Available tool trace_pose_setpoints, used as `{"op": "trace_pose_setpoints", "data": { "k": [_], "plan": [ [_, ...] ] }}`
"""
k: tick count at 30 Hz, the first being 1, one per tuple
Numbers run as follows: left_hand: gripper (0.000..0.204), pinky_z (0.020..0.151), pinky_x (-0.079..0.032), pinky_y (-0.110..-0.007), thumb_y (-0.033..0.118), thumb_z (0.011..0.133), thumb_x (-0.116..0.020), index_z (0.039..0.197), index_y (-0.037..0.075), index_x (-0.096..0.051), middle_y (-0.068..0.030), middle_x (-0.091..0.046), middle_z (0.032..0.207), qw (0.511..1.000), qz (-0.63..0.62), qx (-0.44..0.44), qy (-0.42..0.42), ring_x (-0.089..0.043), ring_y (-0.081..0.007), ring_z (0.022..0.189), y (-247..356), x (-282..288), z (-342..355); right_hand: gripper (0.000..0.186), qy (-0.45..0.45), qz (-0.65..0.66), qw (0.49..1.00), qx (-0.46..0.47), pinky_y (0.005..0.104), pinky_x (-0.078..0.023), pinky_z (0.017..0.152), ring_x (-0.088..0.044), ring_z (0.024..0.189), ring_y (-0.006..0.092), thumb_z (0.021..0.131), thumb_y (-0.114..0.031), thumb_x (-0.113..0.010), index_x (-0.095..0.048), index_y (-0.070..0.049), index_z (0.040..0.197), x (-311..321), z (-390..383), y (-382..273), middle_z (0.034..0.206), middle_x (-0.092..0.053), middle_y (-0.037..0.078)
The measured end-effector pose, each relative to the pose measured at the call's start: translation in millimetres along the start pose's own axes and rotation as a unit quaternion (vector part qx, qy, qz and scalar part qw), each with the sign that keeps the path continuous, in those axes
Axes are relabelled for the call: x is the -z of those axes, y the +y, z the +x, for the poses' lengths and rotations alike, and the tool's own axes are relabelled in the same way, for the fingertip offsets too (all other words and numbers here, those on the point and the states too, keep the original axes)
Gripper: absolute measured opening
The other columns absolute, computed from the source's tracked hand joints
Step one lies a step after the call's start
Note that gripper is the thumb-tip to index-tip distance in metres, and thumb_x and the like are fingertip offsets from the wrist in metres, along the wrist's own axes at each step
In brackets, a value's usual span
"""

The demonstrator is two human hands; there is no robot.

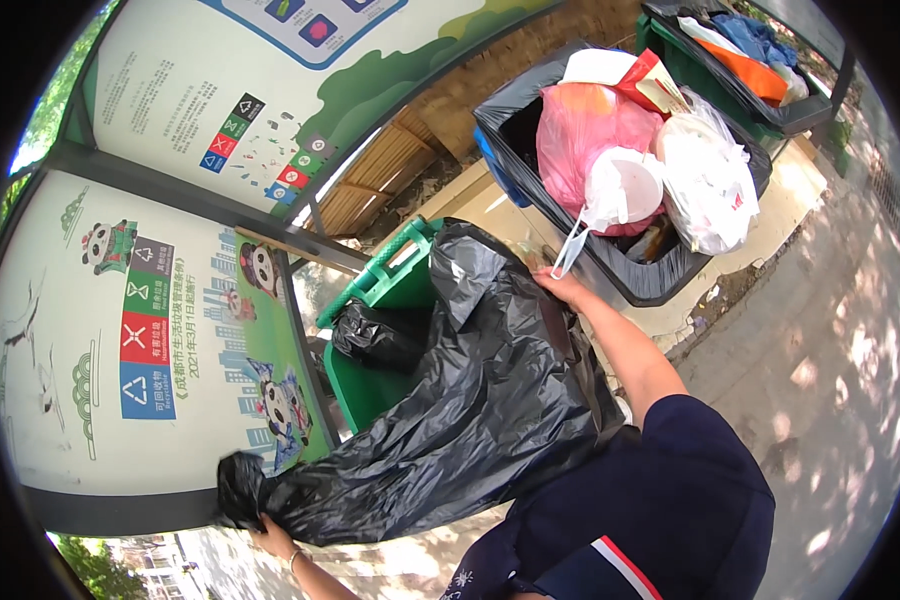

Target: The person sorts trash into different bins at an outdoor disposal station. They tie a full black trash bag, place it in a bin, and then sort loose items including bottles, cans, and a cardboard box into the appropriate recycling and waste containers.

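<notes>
Black plastic bag [450, 420] stretched across green bin [353, 390]

My L hand [273, 540], lower left, grips the bag's bunched end. My R hand [565, 288] is at its far edge; fingers partly hidden, so can't tell if they're closed. Bag hides much of the bin. Upper R: black-lined bin [660, 285] w/ pink bag [580, 140] & white bag [715, 195] on top.

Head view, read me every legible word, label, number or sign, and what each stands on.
Wording isn't copied here; one line per place.
Lower board: large lettering; labelled squares, blue, red, green and grey, with white symbols.
Upper board: smaller squares in similar colours; fine print too small to read.
Dark shirt: white lettering, too unclear to read.
</notes>
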State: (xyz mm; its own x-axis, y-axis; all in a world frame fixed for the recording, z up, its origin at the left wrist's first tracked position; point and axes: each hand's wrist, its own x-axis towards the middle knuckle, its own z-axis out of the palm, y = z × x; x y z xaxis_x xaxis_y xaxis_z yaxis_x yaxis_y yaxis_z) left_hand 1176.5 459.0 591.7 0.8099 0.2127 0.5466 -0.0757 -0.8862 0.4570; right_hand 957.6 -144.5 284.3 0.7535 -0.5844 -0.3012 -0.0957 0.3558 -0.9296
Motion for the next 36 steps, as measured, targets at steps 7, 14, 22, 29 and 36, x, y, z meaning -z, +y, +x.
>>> {"op": "trace_pose_setpoints", "data": {
  "k": [7,14,22,29,36],
  "plan": [
    [0.04,0.076,-0.04,-0.037,0.026,0.079,-0.052,0.096,-0.01,-0.051,-0.021,-0.057,0.094,0.945,-0.261,0.083,-0.179,-0.053,-0.0264,0.083,173,-113,-132,0.021,-0.11,0.338,0.933,0.047,0.0248,-0.047,0.067,-0.057,0.074,0.012,0.083,-0.017,-0.05,-0.053,-0.001,0.097,-28,-75,-175,0.088,-0.059,0.006],
    [0.046,0.08,-0.041,-0.032,0.019,0.075,-0.058,0.111,-0.004,-0.042,-0.018,-0.05,0.106,0.777,-0.24,-0.272,-0.515,-0.051,-0.0266,0.094,232,-142,-231,0.014,-0.219,-0.015,0.97,0.107,0.0182,-0.042,0.056,-0.051,0.063,0.0045,0.075,-0.009,-0.06,-0.054,-0.005,0.088,-68,-118,-211,0.078,-0.057,-0.002],
    [0.019,0.045,-0.044,-0.021,0.012,0.074,-0.062,0.076,0.003,-0.046,-0.0041,-0.054,0.066,0.609,-0.496,-0.001,-0.619,-0.054,-0.0093,0.053,250,-81,-270,0.009,-0.318,-0.045,0.945,-0.067,0.0211,-0.043,0.057,-0.052,0.063,0.0089,0.08,-0.013,-0.05,-0.051,-0.004,0.082,-143,-176,-145,0.073,-0.055,0.002],
    [0.015,0.059,-0.048,-0.022,0.015,0.083,-0.049,0.091,0.002,-0.05,-0.0056,-0.056,0.081,0.599,-0.578,0.211,-0.512,-0.058,-0.0139,0.068,174,-51,-276,0.016,-0.344,0.033,0.924,-0.163,0.0242,-0.046,0.061,-0.056,0.071,0.0114,0.077,-0.01,-0.054,-0.052,-0.005,0.092,-165,-170,-135,0.079,-0.058,0.003],
    [0.019,0.078,-0.047,-0.037,0.008,0.085,-0.033,0.091,-0.001,-0.049,-0.0143,-0.058,0.092,0.4,-0.83,0.388,0.017,-0.057,-0.0251,0.085,59,-48,-240,0.011,-0.228,0.365,0.901,-0.064,0.0307,-0.048,0.075,-0.058,0.082,0.0185,0.078,-0.006,-0.051,-0.054,0.001,0.086,-97,-66,-155,0.09,-0.06,0.009]
  ]
}}
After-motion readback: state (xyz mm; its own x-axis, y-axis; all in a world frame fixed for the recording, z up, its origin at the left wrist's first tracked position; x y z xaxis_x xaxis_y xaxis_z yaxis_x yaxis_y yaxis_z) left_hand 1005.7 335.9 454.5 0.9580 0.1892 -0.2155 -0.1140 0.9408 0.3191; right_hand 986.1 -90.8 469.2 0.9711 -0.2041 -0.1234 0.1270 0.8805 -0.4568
